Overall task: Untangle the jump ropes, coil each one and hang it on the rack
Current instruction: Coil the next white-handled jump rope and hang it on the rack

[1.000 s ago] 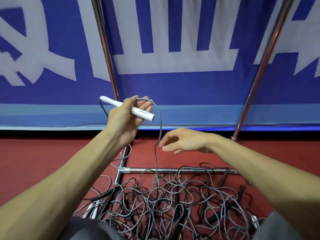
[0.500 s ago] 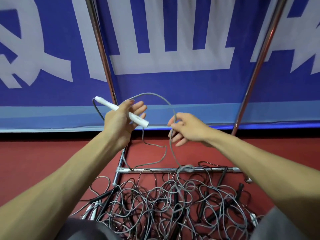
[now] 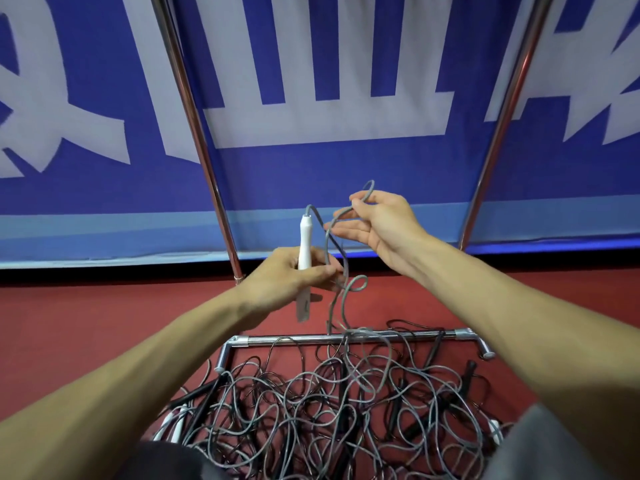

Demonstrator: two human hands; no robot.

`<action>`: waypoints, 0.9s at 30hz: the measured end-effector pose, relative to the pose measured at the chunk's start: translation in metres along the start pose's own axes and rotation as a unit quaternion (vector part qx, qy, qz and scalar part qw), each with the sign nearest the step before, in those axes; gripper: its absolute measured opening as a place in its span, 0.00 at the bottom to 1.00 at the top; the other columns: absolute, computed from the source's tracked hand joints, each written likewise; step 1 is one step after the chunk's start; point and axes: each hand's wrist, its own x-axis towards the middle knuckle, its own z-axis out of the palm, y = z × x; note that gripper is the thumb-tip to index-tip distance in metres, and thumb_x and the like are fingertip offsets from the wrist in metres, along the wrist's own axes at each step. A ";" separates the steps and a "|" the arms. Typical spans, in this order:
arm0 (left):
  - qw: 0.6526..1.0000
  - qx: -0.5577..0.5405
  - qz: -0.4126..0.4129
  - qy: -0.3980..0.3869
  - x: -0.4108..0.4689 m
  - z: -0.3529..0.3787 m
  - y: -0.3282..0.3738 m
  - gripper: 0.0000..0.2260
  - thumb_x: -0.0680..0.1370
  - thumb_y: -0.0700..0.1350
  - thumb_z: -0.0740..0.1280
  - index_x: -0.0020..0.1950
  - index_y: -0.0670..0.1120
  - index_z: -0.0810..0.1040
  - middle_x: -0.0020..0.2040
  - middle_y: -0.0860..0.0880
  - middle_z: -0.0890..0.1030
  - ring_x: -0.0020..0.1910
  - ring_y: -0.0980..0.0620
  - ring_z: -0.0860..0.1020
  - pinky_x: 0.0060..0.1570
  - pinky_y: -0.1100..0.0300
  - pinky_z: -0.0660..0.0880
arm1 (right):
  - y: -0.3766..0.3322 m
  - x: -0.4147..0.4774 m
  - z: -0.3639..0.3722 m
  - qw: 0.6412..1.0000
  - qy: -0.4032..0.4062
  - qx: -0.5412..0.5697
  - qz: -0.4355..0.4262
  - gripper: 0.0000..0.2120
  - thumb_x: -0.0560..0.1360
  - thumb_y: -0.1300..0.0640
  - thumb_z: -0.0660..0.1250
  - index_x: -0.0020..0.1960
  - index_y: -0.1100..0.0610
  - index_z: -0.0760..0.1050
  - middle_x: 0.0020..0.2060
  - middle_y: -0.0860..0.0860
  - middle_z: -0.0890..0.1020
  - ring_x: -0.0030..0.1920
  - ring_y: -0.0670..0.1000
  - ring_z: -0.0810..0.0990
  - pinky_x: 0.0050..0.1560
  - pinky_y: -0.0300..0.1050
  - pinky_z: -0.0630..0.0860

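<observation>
Head view: left grip [image 3: 291,275] clasps smooth white handle [image 3: 305,237]; right grip [image 3: 381,223] pinches looped grey cord [image 3: 327,237].

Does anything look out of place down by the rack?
Yes: the jump ropes lie in one tangled heap on the floor by the rack's bottom bar, handles buried among the loops. Nothing looks broken.

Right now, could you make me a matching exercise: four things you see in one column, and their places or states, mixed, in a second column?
Column one:
1. white handle
2. grey rope loop
3. tangled pile
4. rack bar

Column two:
A. heaped and knotted, nearest the camera
B. pinched by the right hand
C. shiny metal, horizontal, beyond the heap
D. held upright in the left hand

Pairs: 1-D, 2-B, 3-A, 4-C.
</observation>
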 end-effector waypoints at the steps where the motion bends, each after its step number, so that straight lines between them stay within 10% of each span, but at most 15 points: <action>1: 1.000 -0.008 0.007 0.020 0.000 0.000 0.000 0.06 0.80 0.42 0.66 0.51 0.41 0.80 0.49 0.44 0.85 0.50 0.47 0.84 0.50 0.55 0.80 | 0.001 0.001 0.000 1.000 0.007 -0.015 0.007 0.04 0.83 0.64 0.56 0.50 0.62 0.68 0.38 0.60 0.79 0.30 0.55 0.83 0.32 0.44 0.82; 8: 0.983 -0.088 0.057 0.152 0.007 -0.008 0.001 0.06 0.78 0.38 0.67 0.42 0.39 0.79 0.40 0.41 0.85 0.40 0.47 0.84 0.42 0.58 0.81 | 0.020 -0.001 -0.008 0.901 -0.059 -0.420 0.089 0.22 0.84 0.48 0.51 0.52 0.61 0.78 0.34 0.52 0.73 0.30 0.49 0.71 0.29 0.37 0.73; 15: 0.974 -0.101 0.060 0.196 0.007 -0.016 0.002 0.06 0.78 0.39 0.68 0.41 0.41 0.80 0.42 0.41 0.85 0.42 0.46 0.85 0.46 0.55 0.82 | 0.019 -0.007 -0.004 0.902 -0.121 -0.395 0.124 0.20 0.81 0.42 0.56 0.43 0.56 0.75 0.38 0.53 0.79 0.33 0.49 0.79 0.36 0.40 0.77; 22: 0.960 -0.121 0.054 0.248 0.006 -0.020 0.007 0.06 0.78 0.39 0.68 0.42 0.39 0.79 0.40 0.42 0.85 0.39 0.48 0.85 0.37 0.59 0.80 | 0.016 -0.007 -0.010 0.897 -0.203 -0.371 0.127 0.08 0.74 0.67 0.69 0.51 0.60 0.75 0.38 0.56 0.82 0.38 0.52 0.82 0.41 0.45 0.81; 27: 0.949 -0.217 0.061 0.220 0.003 -0.013 0.017 0.05 0.79 0.38 0.67 0.44 0.38 0.77 0.39 0.43 0.85 0.39 0.48 0.84 0.38 0.58 0.81 | 0.021 -0.001 -0.014 0.766 -0.144 -0.625 -0.041 0.08 0.71 0.64 0.65 0.45 0.52 0.79 0.39 0.50 0.82 0.39 0.49 0.79 0.44 0.44 0.77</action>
